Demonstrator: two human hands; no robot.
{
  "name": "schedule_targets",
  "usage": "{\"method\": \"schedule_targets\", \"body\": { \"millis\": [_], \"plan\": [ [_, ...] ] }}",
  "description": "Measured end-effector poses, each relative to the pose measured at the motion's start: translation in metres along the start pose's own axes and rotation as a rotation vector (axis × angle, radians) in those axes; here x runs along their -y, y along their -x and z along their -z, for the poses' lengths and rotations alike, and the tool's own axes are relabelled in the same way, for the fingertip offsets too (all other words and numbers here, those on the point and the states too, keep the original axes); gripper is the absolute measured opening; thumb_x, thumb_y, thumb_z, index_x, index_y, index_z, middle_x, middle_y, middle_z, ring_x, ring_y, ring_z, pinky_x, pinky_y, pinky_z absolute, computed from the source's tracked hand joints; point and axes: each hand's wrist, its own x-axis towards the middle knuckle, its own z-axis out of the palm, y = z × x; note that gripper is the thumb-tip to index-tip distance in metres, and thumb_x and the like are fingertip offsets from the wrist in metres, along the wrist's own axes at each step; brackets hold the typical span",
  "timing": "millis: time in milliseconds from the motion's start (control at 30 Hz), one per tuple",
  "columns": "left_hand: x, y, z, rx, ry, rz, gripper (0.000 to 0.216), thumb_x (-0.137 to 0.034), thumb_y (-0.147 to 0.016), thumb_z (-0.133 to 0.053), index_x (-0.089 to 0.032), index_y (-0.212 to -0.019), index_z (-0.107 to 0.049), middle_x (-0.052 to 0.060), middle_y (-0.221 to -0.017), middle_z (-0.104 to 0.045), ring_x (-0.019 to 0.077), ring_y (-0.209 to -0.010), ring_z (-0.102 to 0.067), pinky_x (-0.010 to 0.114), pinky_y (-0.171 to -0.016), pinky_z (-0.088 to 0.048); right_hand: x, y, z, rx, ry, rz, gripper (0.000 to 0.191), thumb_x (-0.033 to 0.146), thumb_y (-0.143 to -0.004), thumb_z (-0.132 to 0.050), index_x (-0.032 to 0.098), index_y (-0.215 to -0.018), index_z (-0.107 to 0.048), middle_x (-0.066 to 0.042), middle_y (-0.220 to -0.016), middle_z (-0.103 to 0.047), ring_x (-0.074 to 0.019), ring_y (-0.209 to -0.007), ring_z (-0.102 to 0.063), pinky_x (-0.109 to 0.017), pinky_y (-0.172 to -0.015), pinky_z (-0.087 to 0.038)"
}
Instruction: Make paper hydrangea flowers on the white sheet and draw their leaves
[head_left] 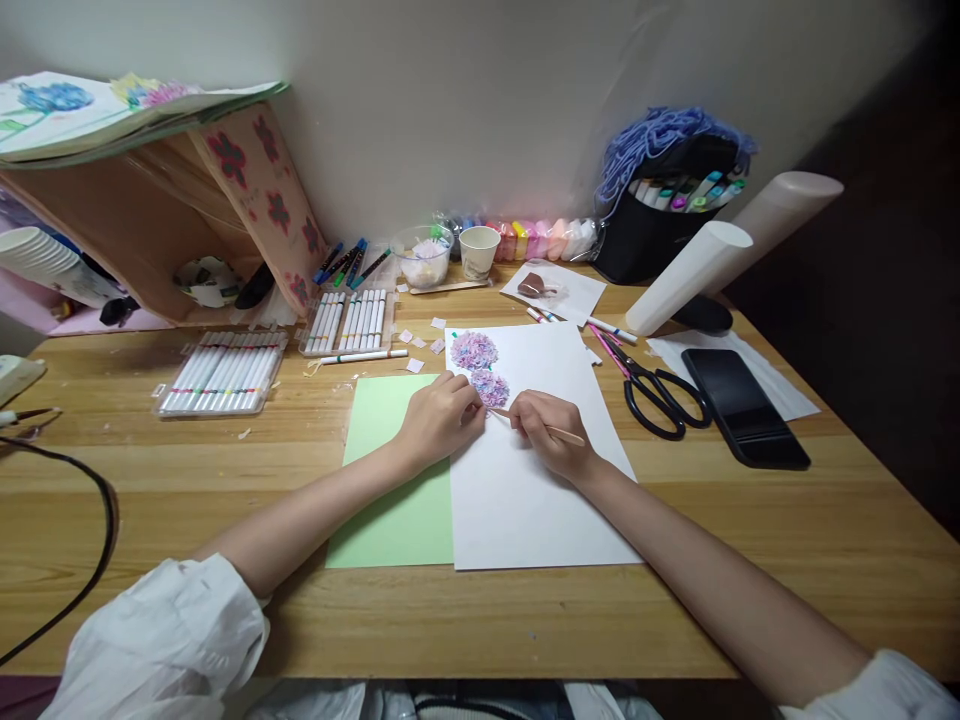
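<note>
A white sheet of paper (544,520) lies upright to me, overlapping a light green sheet (390,520) on its left. Near its top left are two round purple-pink flower clusters (474,350) made of small crumpled-looking bits, one below the other. My right hand (551,430) is closed on a thin wooden stick (566,436), whose tip points left at the lower cluster's bottom edge. Beside that edge rests my left hand (442,415), its fingers pinched together; whatever they hold is hidden.
Black-handled scissors (656,395) and a phone (746,405) lie to the right. Marker sets (225,372), small paper squares (415,366) and a loose marker (365,356) are left. Behind stand a paper cup (478,252), a bowl (424,262) and white tubes (686,280).
</note>
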Motion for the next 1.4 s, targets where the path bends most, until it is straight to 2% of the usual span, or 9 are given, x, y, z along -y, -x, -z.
{"method": "schedule_targets", "body": {
  "millis": [233, 467, 733, 967, 1067, 1167, 1300, 1400],
  "plan": [
    [-0.002, 0.006, -0.001, -0.019, -0.014, 0.052, 0.026, -0.032, -0.086, -0.052, -0.017, -0.065, -0.055, 0.002, -0.071, -0.061, 0.013, -0.066, -0.051, 0.026, -0.055, -0.03, -0.001, 0.001, -0.001, 0.014, 0.06, 0.017, 0.035, 0.026, -0.099, -0.029, 0.022, -0.066, -0.043, 0.0, -0.057, -0.045, -0.0145, -0.056, -0.045, -0.03, -0.058, -0.037],
    [-0.003, 0.013, -0.001, 0.132, 0.016, 0.109, 0.026, -0.028, -0.084, -0.049, -0.017, -0.061, -0.05, 0.0, -0.066, -0.058, 0.0112, -0.057, -0.047, 0.026, -0.052, -0.025, -0.001, 0.0, -0.002, 0.011, 0.101, 0.007, 0.036, 0.027, -0.099, -0.027, 0.022, -0.066, -0.04, 0.0, -0.057, -0.044, -0.0148, -0.056, -0.044, -0.03, -0.058, -0.036],
    [-0.002, 0.011, 0.0, 0.181, 0.015, 0.107, 0.025, -0.028, -0.085, -0.047, -0.017, -0.062, -0.05, 0.001, -0.069, -0.057, 0.0116, -0.058, -0.048, 0.026, -0.052, -0.026, -0.002, -0.001, -0.008, -0.001, 0.179, 0.031, 0.034, 0.024, -0.099, -0.029, 0.022, -0.065, -0.037, 0.001, -0.056, -0.04, -0.015, -0.054, -0.041, -0.03, -0.055, -0.033],
    [-0.003, 0.013, 0.002, 0.167, 0.059, 0.11, 0.026, -0.028, -0.085, -0.048, -0.018, -0.061, -0.05, 0.0, -0.068, -0.057, 0.0117, -0.059, -0.048, 0.026, -0.053, -0.027, 0.005, 0.003, -0.004, -0.099, 0.099, 0.08, 0.037, 0.024, -0.099, -0.028, 0.022, -0.063, -0.038, 0.001, -0.055, -0.042, -0.0135, -0.051, -0.042, -0.029, -0.053, -0.034],
    [0.01, 0.007, 0.011, 0.047, 0.038, 0.189, 0.028, -0.03, -0.088, -0.046, -0.018, -0.063, -0.051, 0.001, -0.068, -0.058, 0.0131, -0.062, -0.05, 0.026, -0.056, -0.029, 0.004, 0.006, -0.004, -0.159, 0.04, 0.068, 0.039, 0.024, -0.099, -0.027, 0.022, -0.063, -0.041, 0.001, -0.055, -0.042, -0.0131, -0.05, -0.042, -0.029, -0.053, -0.034],
    [0.036, -0.007, 0.025, -0.108, -0.048, 0.317, 0.027, -0.032, -0.09, -0.044, -0.018, -0.07, -0.056, 0.004, -0.073, -0.061, 0.0169, -0.072, -0.054, 0.027, -0.061, -0.032, 0.003, 0.007, -0.004, -0.216, -0.009, 0.019, 0.04, 0.025, -0.099, -0.027, 0.022, -0.062, -0.042, 0.001, -0.054, -0.043, -0.0134, -0.05, -0.042, -0.029, -0.053, -0.034],
    [0.068, -0.024, 0.032, -0.07, -0.095, 0.321, 0.02, -0.031, -0.087, -0.051, -0.017, -0.083, -0.064, 0.007, -0.083, -0.064, 0.0206, -0.083, -0.056, 0.03, -0.068, -0.036, 0.002, 0.007, -0.005, -0.216, -0.021, -0.022, 0.041, 0.028, -0.098, -0.027, 0.022, -0.061, -0.042, 0.001, -0.054, -0.044, -0.0142, -0.05, -0.044, -0.03, -0.053, -0.034],
    [0.074, -0.032, 0.026, -0.03, -0.126, 0.245, 0.02, -0.035, -0.084, -0.056, -0.019, -0.083, -0.068, 0.006, -0.082, -0.064, 0.0217, -0.084, -0.055, 0.031, -0.071, -0.036, 0.002, 0.007, -0.005, -0.209, -0.016, -0.028, 0.042, 0.03, -0.099, -0.026, 0.022, -0.061, -0.042, 0.0, -0.054, -0.043, -0.0143, -0.05, -0.044, -0.03, -0.052, -0.034]
  ]
}}
